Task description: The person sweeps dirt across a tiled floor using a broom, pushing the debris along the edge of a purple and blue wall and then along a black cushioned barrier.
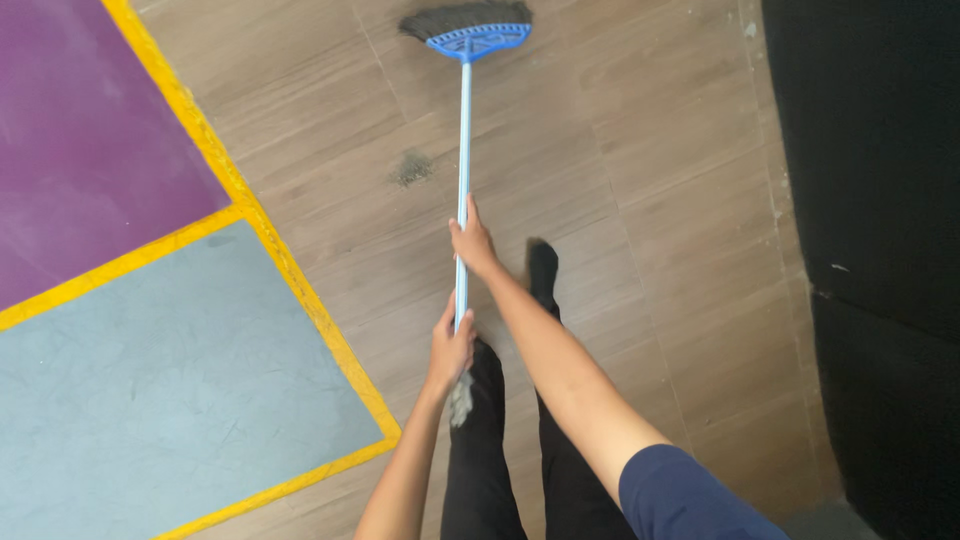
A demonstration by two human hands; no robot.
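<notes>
Currently right hand (pixel 472 245) and left hand (pixel 452 345) both clench blue broom (pixel 464 150); far bristles could scatter dust pile (pixel 411 168) if swept hard.

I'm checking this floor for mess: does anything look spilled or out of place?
Yes: a small dark pile of dust lies on the wood-look floor, left of the blue-handled broom that the left hand and right hand grip.

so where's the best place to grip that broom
On the long thin handle, not the wide blue head. Come from above, fingers wrapped round it, as the right hand does at mid-handle and the left hand near the top end.
</notes>
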